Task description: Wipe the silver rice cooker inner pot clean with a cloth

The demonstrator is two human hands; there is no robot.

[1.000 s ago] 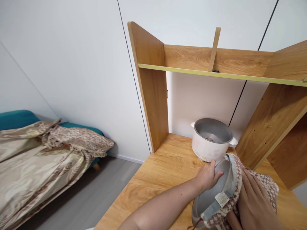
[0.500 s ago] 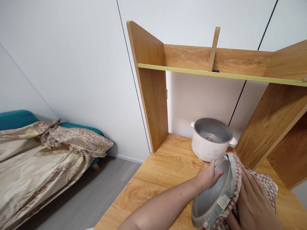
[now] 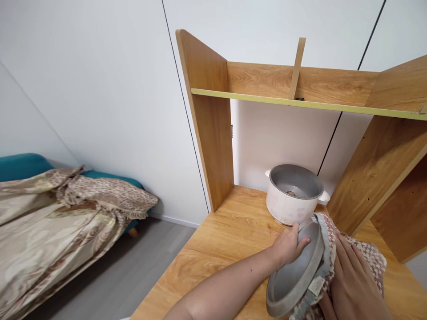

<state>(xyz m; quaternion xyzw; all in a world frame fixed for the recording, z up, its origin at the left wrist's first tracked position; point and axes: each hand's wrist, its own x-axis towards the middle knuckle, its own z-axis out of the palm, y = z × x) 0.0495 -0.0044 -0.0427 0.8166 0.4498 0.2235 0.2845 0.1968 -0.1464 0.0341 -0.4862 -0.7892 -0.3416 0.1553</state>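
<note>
A round grey metal inner pot (image 3: 290,284) is tilted on its side at the lower right, its hollow facing left. My left hand (image 3: 289,246) grips its upper rim, thumb on the inside. A red-and-white patterned cloth (image 3: 370,262) with a grey border and a pale tag wraps the pot's outer side. My right hand (image 3: 353,275) presses this cloth against the pot, fingers stretched close together; its fingertips are partly hidden in the folds. Just behind stands the white rice cooker body (image 3: 290,209), without a lid, its grey inside and central round plate showing.
The wooden desk (image 3: 213,253) carries a hutch with a left side panel (image 3: 213,146), a right panel (image 3: 380,173) and a yellow-edged shelf (image 3: 260,98) above the cooker. To the left, a teal sofa (image 3: 23,165) lies under a patterned cover (image 3: 50,231), beyond grey floor (image 3: 160,240).
The cloth's border and tag have shifted slightly down and right along the pot's rim, with the right hand moving slightly. My left hand and the pot stay in place.
</note>
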